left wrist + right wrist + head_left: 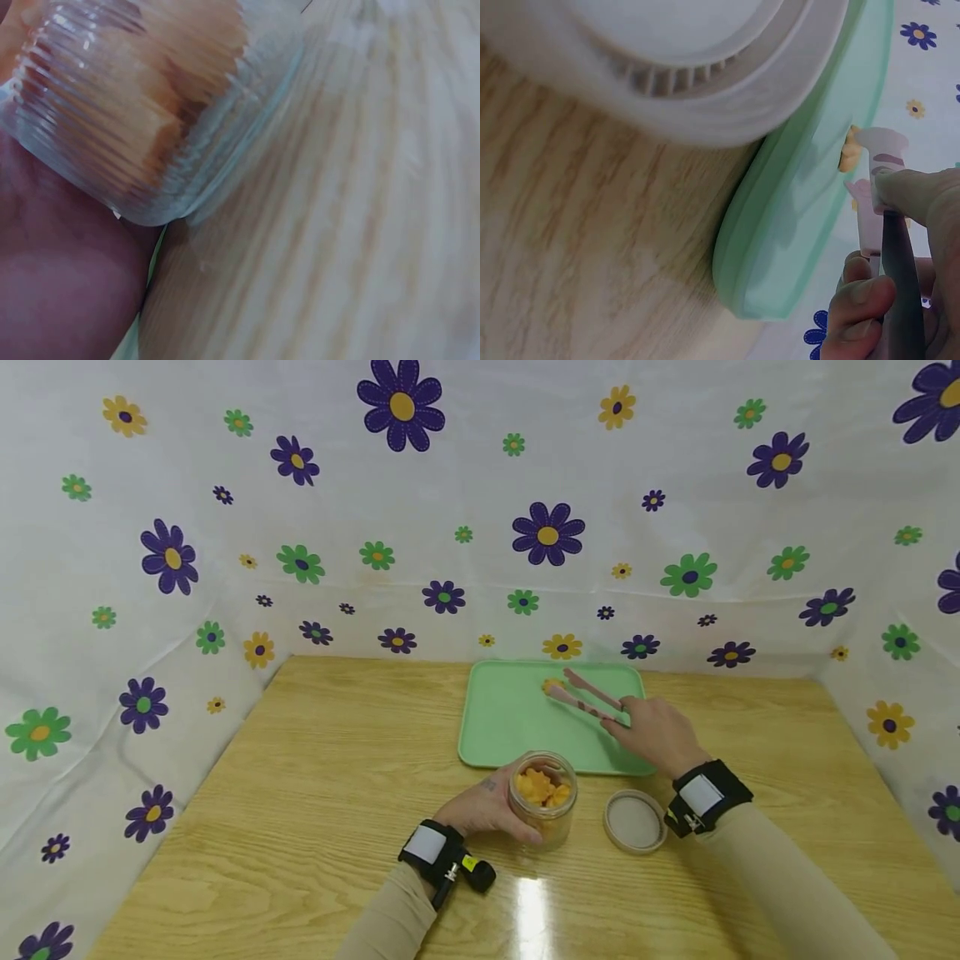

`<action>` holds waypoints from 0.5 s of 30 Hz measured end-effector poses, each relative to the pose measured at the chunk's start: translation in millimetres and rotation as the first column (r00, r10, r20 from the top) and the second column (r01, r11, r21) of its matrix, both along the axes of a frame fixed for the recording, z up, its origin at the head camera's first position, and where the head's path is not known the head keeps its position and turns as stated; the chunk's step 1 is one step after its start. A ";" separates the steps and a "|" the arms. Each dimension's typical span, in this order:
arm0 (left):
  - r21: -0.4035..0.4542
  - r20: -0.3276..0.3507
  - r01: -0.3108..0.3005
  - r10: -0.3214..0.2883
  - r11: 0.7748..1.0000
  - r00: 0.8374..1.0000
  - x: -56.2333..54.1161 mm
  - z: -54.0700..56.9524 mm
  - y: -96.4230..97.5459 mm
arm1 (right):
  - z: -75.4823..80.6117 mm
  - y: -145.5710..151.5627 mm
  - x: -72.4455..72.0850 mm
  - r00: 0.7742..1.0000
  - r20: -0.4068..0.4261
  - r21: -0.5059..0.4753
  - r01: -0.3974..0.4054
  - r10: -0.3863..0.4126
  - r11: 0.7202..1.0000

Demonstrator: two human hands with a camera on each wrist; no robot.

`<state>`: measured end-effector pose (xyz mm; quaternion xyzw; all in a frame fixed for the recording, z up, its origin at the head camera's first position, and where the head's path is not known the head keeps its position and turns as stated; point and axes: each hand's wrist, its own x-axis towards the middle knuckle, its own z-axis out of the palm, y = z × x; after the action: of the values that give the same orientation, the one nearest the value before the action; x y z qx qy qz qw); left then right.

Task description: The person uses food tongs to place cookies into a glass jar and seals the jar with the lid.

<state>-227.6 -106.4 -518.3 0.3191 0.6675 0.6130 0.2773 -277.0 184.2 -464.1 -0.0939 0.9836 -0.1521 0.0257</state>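
My left hand grips a ribbed glass jar standing on the table, fingers round its far side and thumb at the near side. Orange star- or flower-shaped snack pieces fill part of the jar, whose mouth is uncovered. Over a mint-green tray, my right hand holds tongs with pink tips, their arms spread apart. One yellow-orange piece is on the tray, right at the tip of one tong arm in the head view.
A round lid lies on the wooden table between the jar and my right wrist, just in front of the tray. White cloth with printed flowers walls the table at the back and both sides.
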 end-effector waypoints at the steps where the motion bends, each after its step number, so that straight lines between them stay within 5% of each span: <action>1: -0.001 -0.003 0.000 0.000 1.000 1.000 -0.1 0.4 -0.6 | -0.3 -0.9 -1.5 1.000 0.009 0.002 0.004 -0.004 1.000; 15: 0.006 -0.009 0.001 -0.001 1.000 1.000 0.4 2.0 0.1 | -2.8 -8.0 -11.0 0.999 0.037 0.018 0.013 -0.014 1.000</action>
<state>-227.2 -106.3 -516.3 0.3229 0.6667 0.6134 0.2738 -288.0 176.1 -466.9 -0.0840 0.9848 -0.1452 0.0440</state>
